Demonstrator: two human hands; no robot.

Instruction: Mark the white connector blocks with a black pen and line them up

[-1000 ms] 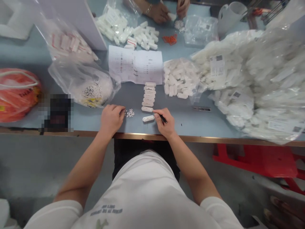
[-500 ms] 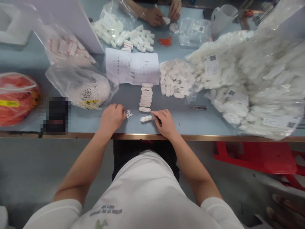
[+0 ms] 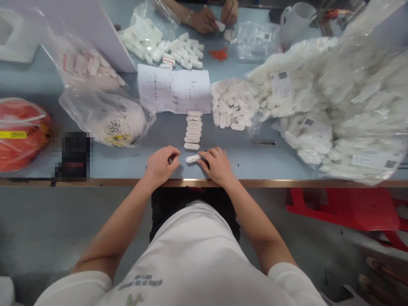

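A loose white slotted plastic piece [image 3: 193, 159], with a row of dark marks along it, lies slightly tilted on the table in front of me. My right hand [image 3: 217, 165] touches its right end with a fingertip and has a slim dark tool [image 3: 206, 161] in its curled fingers; the tool's kind is unclear. Just left of the piece, my left hand [image 3: 163, 165] is closed in a pinch, and what it may hold is too small to make out. The pile of tiny white bits is hidden by this hand. Similar white pieces [image 3: 192, 139] form a column beyond.
A printed sheet [image 3: 174, 91] lies behind the column. Bags of white parts [image 3: 234, 104] crowd the right, beyond metal tweezers [image 3: 264, 143]. At left are a bag of tiny bits [image 3: 117, 127] and an orange bag [image 3: 22, 131]. A co-worker's hands [image 3: 205, 20] work opposite.
My left hand has shifted right, from beside the small pile towards the loose piece, covering the pile. My right hand has moved slightly left, its fingertip now on the piece.
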